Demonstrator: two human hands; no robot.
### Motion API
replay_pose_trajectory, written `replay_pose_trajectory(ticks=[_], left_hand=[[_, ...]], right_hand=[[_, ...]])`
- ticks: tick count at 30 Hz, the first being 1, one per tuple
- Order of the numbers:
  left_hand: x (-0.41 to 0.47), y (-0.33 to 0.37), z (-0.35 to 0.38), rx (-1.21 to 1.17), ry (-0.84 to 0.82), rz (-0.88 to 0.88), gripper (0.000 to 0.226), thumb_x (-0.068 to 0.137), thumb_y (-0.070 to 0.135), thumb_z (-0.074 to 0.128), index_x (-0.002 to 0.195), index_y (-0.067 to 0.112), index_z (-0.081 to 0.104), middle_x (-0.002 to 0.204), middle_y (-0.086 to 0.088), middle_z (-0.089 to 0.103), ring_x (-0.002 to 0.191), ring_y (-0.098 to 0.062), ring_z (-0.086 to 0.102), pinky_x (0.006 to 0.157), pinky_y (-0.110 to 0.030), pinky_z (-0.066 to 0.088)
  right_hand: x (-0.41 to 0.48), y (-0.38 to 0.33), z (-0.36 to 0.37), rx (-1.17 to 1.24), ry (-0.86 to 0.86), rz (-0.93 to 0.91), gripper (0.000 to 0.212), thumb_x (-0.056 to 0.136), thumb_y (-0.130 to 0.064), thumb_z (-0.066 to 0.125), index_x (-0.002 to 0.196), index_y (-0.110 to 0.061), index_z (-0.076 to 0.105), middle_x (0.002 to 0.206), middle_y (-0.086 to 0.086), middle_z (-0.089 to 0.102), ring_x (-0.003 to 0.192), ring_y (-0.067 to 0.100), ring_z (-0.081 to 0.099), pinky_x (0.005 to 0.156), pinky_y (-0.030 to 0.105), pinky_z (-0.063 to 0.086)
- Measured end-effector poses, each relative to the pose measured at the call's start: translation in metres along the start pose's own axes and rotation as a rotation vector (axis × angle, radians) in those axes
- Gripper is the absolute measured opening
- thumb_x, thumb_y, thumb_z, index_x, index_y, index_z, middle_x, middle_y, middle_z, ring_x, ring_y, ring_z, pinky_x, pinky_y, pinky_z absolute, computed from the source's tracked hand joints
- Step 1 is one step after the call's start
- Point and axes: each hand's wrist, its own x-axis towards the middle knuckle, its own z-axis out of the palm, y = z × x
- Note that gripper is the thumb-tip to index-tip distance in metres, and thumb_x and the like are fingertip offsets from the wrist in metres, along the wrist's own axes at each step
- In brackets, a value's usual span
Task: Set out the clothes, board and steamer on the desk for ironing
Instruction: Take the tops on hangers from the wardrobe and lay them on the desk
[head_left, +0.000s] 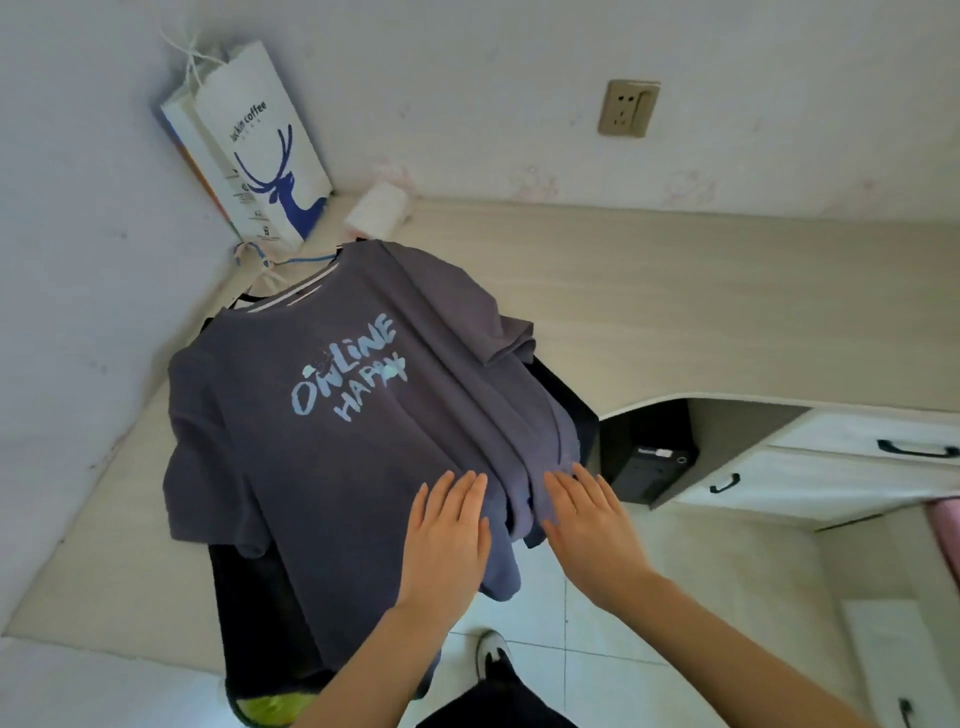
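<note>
Two hands rest flat before us: the left hand (447, 535) and the right hand (592, 525) lie side by side, palms down. Their fingers (467, 491) are straight and a little spread, pressing on the lower part of a grey T-shirt (311, 467) and gripping nothing. Below them we see pale floor tiles (623, 649) and one white shoe (491, 649).

The T-shirt tops a pile of dark clothes (249, 597) at the front edge of the bench (675, 312). Its hem and the dark cloth under it hang over that edge. We read ONLINE HAPPY in light blue across its chest. At its collar, toward the far left corner, a blue hanger hook (306, 258) shows.

The bench is pale wood grain and runs along white walls (467, 78), bending at that corner. Right of the pile, under the bench, we count one black box (649, 457) and two white drawers (857, 436) with dark handles.

At the back edge lies one white packet (376, 210). In the far left corner stands one white paper bag (260, 156) printed "luckin coffee" over a blue deer. One beige socket (627, 108) is set in the walls above the back edge.
</note>
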Motion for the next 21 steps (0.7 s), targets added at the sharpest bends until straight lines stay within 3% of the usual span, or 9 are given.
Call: replay_pose_trajectory(ticks=[4, 15, 21], left_hand=[[-0.001, 0.051, 0.007, -0.025, 0.007, 0.147, 0.051, 0.082, 0.021, 0.070, 0.130, 0.011, 0.056, 0.127, -0.005, 0.062, 0.119, -0.027, 0.056, 0.100, -0.047, 0.046], [-0.071, 0.220, 0.036, -0.085, -0.131, 0.501, 0.044, 0.093, 0.028, 0.054, 0.135, 0.014, 0.052, 0.136, -0.004, 0.056, 0.125, -0.023, 0.052, 0.102, -0.045, 0.045], [-0.128, 0.315, 0.059, -0.129, -0.206, 0.695, 0.041, 0.098, 0.029, 0.043, 0.135, 0.014, 0.051, 0.135, -0.001, 0.056, 0.124, -0.020, 0.051, 0.102, -0.042, 0.045]], right_hand=[[-0.057, 0.023, -0.008, 0.014, -0.009, 0.135, 0.059, 0.078, -0.036, 0.073, 0.128, -0.007, 0.058, 0.125, 0.009, 0.063, 0.122, 0.032, 0.055, 0.100, 0.046, 0.044], [-0.258, 0.074, -0.033, 0.033, -0.011, 0.522, 0.057, 0.087, -0.035, 0.064, 0.134, -0.007, 0.052, 0.135, 0.010, 0.057, 0.131, 0.032, 0.047, 0.107, 0.046, 0.035], [-0.377, 0.094, -0.043, 0.035, 0.023, 0.741, 0.056, 0.084, -0.035, 0.068, 0.130, -0.006, 0.056, 0.129, 0.010, 0.060, 0.127, 0.033, 0.051, 0.103, 0.047, 0.044]])
